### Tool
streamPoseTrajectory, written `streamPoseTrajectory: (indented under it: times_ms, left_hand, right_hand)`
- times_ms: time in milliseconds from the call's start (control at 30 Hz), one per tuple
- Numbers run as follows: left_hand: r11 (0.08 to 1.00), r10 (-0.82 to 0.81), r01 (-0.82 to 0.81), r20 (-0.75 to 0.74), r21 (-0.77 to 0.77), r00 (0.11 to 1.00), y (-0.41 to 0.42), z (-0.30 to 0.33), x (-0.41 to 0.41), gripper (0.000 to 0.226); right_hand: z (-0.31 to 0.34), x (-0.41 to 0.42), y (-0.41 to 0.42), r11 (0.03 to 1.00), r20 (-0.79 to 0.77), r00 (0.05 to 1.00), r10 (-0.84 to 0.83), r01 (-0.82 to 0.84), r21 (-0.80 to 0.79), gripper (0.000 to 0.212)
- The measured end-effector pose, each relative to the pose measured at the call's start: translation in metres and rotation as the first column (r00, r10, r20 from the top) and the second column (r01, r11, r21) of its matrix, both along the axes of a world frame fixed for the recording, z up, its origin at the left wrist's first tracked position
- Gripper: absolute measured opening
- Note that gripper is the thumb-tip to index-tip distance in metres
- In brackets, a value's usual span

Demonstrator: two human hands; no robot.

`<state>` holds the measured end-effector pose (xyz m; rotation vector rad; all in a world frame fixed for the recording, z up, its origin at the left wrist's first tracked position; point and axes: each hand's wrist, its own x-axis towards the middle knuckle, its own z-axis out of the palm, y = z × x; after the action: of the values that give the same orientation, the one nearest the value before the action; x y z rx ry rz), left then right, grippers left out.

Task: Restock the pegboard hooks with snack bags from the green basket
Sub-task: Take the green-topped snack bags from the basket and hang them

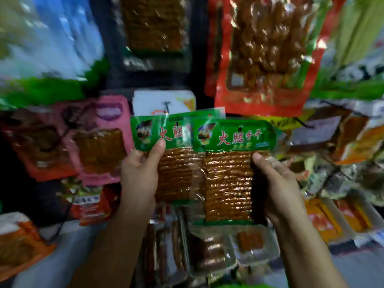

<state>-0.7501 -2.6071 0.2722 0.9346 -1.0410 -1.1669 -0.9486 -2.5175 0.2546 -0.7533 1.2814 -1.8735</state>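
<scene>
The left hand (141, 173) pinches the left green-topped snack bag (166, 161) by its left edge, thumb on the green header. The right hand (274, 183) grips the right green-topped snack bag (228, 173), which overlaps the first. Both bags are held up mid-scene before a red hanging pack (268, 55) and a pink pack (99, 140), which is at the left.

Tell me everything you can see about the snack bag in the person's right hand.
The right snack bag is clear plastic with a green top strip bearing red characters, and brown ridged pieces show through below. It is held upright before the hanging display. The right hand grips its right edge, thumb on the front. Its left edge overlaps a matching bag.
</scene>
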Motion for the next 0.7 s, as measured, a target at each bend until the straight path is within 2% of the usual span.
streamPoseTrajectory:
  times_ms: [67,133,167,300,367,433,500,567,633,700]
  left_hand:
    - [0.998,0.000,-0.003,-0.044,-0.065,0.999,-0.008,0.024,0.014,0.027]
    - [0.992,0.003,-0.012,-0.067,-0.127,0.998,-0.011,0.049,0.024,0.047]
    - [0.985,0.016,-0.027,-0.071,-0.168,0.997,-0.013,0.060,0.028,0.050]
    - [0.948,0.034,-0.052,-0.062,-0.315,0.998,-0.020,0.101,0.035,0.035]
    - [0.939,-0.012,-0.006,-0.051,-0.343,0.999,-0.027,0.116,0.037,0.037]
    - [0.927,-0.095,0.067,-0.058,-0.368,0.994,-0.033,0.129,0.039,0.020]
    - [0.918,-0.159,0.117,-0.082,-0.378,0.984,-0.038,0.142,0.041,0.016]
    - [0.918,-0.187,0.141,-0.093,-0.370,0.978,-0.041,0.152,0.042,0.025]
    - [0.920,-0.206,0.159,-0.096,-0.359,0.974,-0.042,0.159,0.041,0.039]
    - [0.922,-0.229,0.176,-0.118,-0.345,0.966,-0.041,0.165,0.038,0.038]
  right_hand:
    - [0.020,0.006,-0.015,0.996,-0.005,0.999,0.043,-0.044,-0.075,0.015]
    - [0.039,0.011,-0.026,0.989,-0.062,0.997,0.039,-0.047,-0.138,0.018]
    - [0.048,0.014,-0.031,0.987,-0.104,0.994,0.032,-0.048,-0.153,0.018]
    - [0.082,0.026,-0.053,0.983,-0.236,0.972,-0.023,-0.022,-0.184,0.055]
    - [0.098,0.031,-0.064,0.980,-0.276,0.961,-0.014,-0.041,-0.193,0.047]
    - [0.112,0.033,-0.072,0.975,-0.304,0.952,0.023,-0.088,-0.203,0.041]
    - [0.123,0.033,-0.078,0.968,-0.363,0.931,0.036,-0.123,-0.218,0.040]
    - [0.134,0.036,-0.081,0.959,-0.423,0.906,0.007,-0.126,-0.253,0.044]
    - [0.146,0.040,-0.083,0.943,-0.440,0.897,-0.039,-0.113,-0.314,0.034]
    - [0.156,0.043,-0.083,0.930,-0.463,0.885,-0.056,-0.123,-0.347,0.032]
